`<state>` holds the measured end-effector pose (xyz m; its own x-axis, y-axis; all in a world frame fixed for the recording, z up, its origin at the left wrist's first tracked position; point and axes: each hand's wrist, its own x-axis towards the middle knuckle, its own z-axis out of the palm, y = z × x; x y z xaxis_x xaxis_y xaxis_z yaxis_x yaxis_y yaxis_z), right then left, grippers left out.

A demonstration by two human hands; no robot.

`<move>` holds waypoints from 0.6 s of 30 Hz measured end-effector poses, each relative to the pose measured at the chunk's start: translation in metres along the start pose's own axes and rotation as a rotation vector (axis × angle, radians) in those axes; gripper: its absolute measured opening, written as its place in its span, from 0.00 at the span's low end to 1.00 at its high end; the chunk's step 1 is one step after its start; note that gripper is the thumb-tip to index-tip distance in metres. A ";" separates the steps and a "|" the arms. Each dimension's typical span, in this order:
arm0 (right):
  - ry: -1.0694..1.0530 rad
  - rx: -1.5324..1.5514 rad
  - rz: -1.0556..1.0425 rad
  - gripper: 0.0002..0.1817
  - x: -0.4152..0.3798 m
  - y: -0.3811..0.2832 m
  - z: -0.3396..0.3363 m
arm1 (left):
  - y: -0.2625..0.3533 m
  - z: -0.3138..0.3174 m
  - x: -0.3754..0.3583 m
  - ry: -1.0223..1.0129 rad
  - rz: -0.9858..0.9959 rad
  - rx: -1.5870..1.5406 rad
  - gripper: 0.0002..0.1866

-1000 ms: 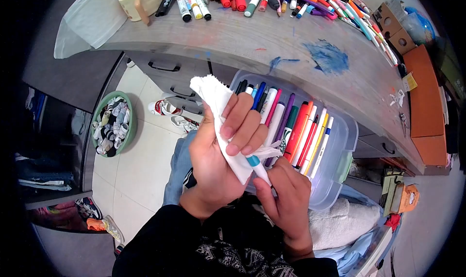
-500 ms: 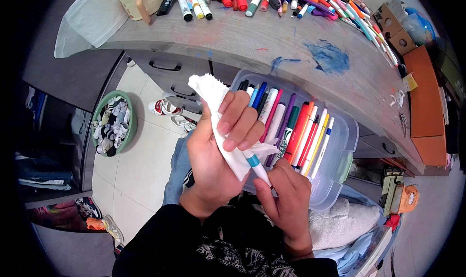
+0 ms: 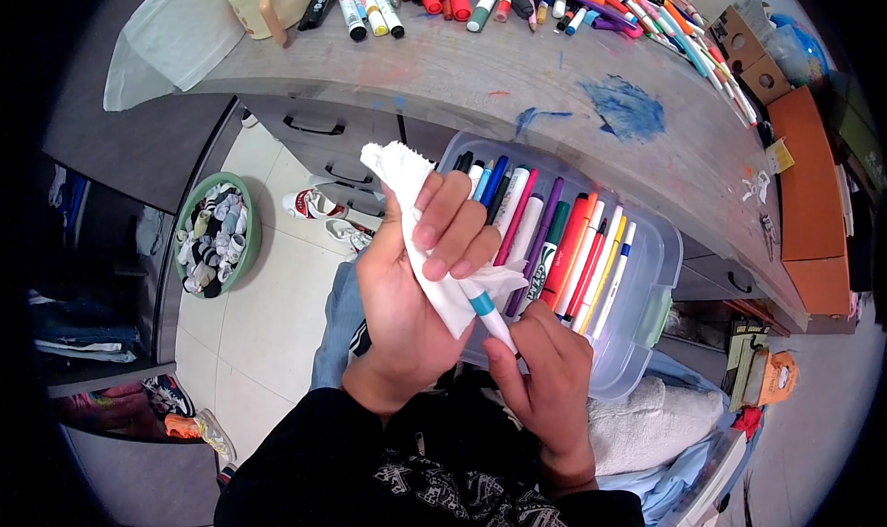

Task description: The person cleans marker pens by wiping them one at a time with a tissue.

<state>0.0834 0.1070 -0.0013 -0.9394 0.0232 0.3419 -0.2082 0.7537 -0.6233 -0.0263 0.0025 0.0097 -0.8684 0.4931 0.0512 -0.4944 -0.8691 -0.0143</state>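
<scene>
A crumpled white tissue (image 3: 398, 168) is wrapped in my left hand (image 3: 397, 278), whose fingers curl over it. One end of a white marker with a teal band (image 3: 484, 306) goes into the tissue, and that end is hidden. My right hand (image 3: 545, 370) pinches the marker's other end between thumb and fingers. Just beyond both hands sits a clear plastic box (image 3: 647, 250), with a row of markers (image 3: 562, 259) lying side by side in it, in blue, pink, purple, green, orange, red and yellow.
Many loose pens and markers (image 3: 462, 0) cover the back of the desk (image 3: 443, 74), near a cream mug (image 3: 268, 5). Blue paint stains (image 3: 624, 109) mark the desktop. A green basin (image 3: 242, 264) of socks stands on the floor at left. An orange cardboard box (image 3: 808, 204) is at right.
Both hands stay in nearly the same place. The left fingers and tissue have shifted slightly along the marker; the grip of each hand is unchanged.
</scene>
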 end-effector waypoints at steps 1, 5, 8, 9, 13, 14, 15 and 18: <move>-0.003 0.000 0.004 0.12 0.000 0.000 0.000 | 0.000 0.000 0.000 -0.005 0.010 0.001 0.18; -0.014 0.015 0.018 0.11 -0.001 -0.002 -0.001 | 0.001 0.001 0.000 -0.005 0.017 -0.006 0.17; 0.000 0.022 0.011 0.12 -0.001 -0.002 -0.001 | 0.001 0.002 0.000 0.005 0.017 -0.005 0.17; 0.000 0.023 0.012 0.12 -0.001 -0.001 -0.001 | 0.001 0.002 0.000 0.006 0.017 -0.005 0.17; -0.006 0.023 0.010 0.11 -0.003 -0.002 -0.001 | 0.004 0.002 0.000 0.000 0.052 0.003 0.16; 0.002 0.027 0.009 0.11 -0.003 -0.003 -0.001 | 0.006 0.002 0.000 -0.006 0.069 -0.004 0.15; 0.002 0.028 0.008 0.11 -0.005 -0.002 -0.002 | 0.013 -0.005 0.003 -0.099 0.060 -0.006 0.14; 0.019 0.066 0.000 0.10 -0.018 0.001 -0.004 | 0.041 -0.007 0.009 -0.178 0.294 0.029 0.11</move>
<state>0.1012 0.1096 -0.0050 -0.9344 0.0360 0.3543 -0.2260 0.7090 -0.6680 -0.0543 -0.0284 0.0025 -0.9522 0.2096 0.2221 -0.2208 -0.9750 -0.0264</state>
